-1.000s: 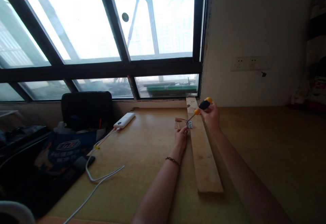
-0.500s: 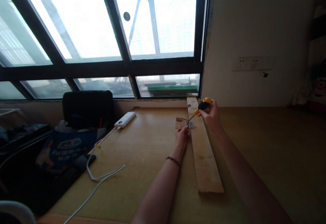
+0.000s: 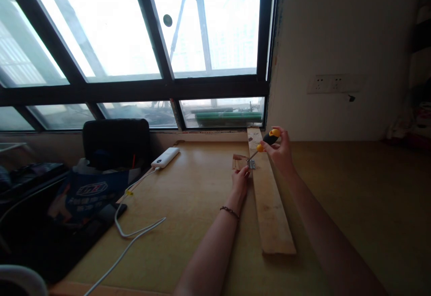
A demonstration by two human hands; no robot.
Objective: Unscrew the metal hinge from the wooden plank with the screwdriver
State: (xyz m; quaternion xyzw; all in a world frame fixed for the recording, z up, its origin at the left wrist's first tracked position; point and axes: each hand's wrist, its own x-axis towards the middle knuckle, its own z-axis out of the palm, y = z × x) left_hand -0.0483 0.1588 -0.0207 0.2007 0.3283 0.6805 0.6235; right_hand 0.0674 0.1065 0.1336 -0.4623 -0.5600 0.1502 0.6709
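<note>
My right hand (image 3: 280, 151) grips a yellow and black screwdriver (image 3: 269, 139), its fingers wrapped about the handle. The shaft slants down to the left, and its tip meets a metal hinge (image 3: 252, 164). This hinge lies across the left edge of a long wooden plank (image 3: 271, 206) and a small wooden block (image 3: 238, 162) beside it. My left hand (image 3: 240, 180) is closed at the hinge's lower left, fingertips pinched against it and resting by the block. Any screw under the tip is too small to make out.
A white power bank (image 3: 165, 158) with a white cable (image 3: 134, 238) lies on the left of the wooden table (image 3: 188, 197). Beyond that edge stand a black chair (image 3: 116, 141) and a blue bag (image 3: 90, 193). A window and a wall socket (image 3: 328, 84) are behind.
The fingers of my right hand have shifted on the screwdriver handle, opening slightly at the top. The tip stays at the hinge, and my left hand, the plank and the block keep their places.
</note>
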